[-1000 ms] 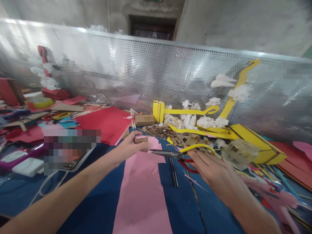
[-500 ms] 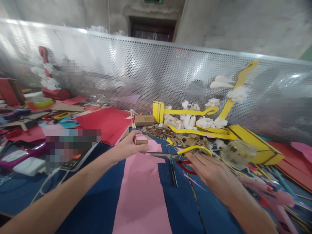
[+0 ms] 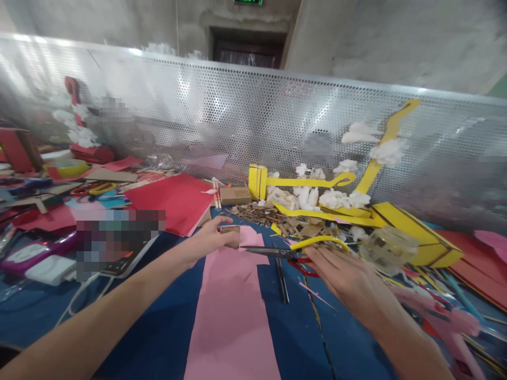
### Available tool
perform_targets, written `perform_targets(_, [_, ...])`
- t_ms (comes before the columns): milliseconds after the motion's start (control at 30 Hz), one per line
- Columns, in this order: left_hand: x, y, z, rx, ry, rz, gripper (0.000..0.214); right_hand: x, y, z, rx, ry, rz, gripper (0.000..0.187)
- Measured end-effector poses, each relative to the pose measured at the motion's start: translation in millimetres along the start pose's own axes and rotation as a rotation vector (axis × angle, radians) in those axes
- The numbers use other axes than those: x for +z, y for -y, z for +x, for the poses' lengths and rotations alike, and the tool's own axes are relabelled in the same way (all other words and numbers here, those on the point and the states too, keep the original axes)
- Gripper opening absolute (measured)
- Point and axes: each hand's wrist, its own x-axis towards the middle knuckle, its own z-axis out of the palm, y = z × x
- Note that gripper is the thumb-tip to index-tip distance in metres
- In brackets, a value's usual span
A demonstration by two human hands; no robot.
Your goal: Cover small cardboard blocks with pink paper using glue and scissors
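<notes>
A: Where is the left hand [image 3: 206, 240]?

B: Stretched out over the far end of the pink paper strip [image 3: 233, 311], its fingers clamped on a small cardboard block [image 3: 230, 230]. The block is held just above the strip's ragged far edge.

A: And the right hand [image 3: 348, 279]?

B: It lies on the scissors [image 3: 293, 249], by the yellow handle loop; the blades are shut and point left at the block, the tip just beside it. The fingers are stretched forward, mostly side by side. Whether any finger is through the loop I cannot tell.

A: How much room is there around them?

B: Near the person, the blue table cover [image 3: 158, 327] lies bare on both sides of the strip. Beyond the hands it crowds up: cardboard scraps [image 3: 277, 216], a yellow paper model with cotton tufts [image 3: 340, 195], and the perforated metal panel [image 3: 237, 116] closing the far edge. A red paper sheet [image 3: 174, 200] lies left of the block, a clear tape roll [image 3: 390, 248] right of the scissors.
</notes>
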Motion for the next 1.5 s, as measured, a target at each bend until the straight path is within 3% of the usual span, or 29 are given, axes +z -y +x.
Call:
perform_targets(267, [3.7,-0.9,3.3,-0.053,0.085,-0.266,0.037,-4.3,-2.7,-2.2,-0.005,-0.075,-0.016,0.035])
perform_targets(433, [-1.5,-1.8,7.3,-0.094,0.035,-0.310,0.045,-2.7,-0.7,-0.7,-0.033,-0.093,-0.003,0.031])
perform_targets(567, [-1.3,-1.5,6.2,-0.080,0.081,-0.319,0.047,3.2,2.7,4.2,0.090,-0.103,0.042,0.017])
perform_targets(867, [5.7,-3.1,1.0,-0.076,0.082,-0.317,0.042,18.5,2.7,2.2,0.381,-0.113,0.264,0.016])
perform_targets(1100, [9.6,-2.7,4.3,-0.063,0.022,-0.413,0.046,25.7,9.2,3.2,0.622,-0.007,0.418,0.015])
perform_targets(1233, [15.6,-5.8,6.5,0.037,-0.169,-0.573,0.043,34.7,8.0,2.8,0.665,0.130,0.538,0.012])
perform_targets(1300, [15.7,-3.9,9.6,0.134,-0.274,-0.580,0.044,38.2,6.7,0.3,0.647,0.278,0.592,0.014])
perform_targets(1400, [12.3,2.7,17.2,0.198,-0.328,-0.556,0.052,41.1,4.5,-5.3,0.547,0.473,0.588,0.011])
perform_targets(1500, [9.3,9.3,24.7,0.232,-0.325,-0.541,0.059,36.2,3.5,0.3,0.384,0.486,0.550,0.016])
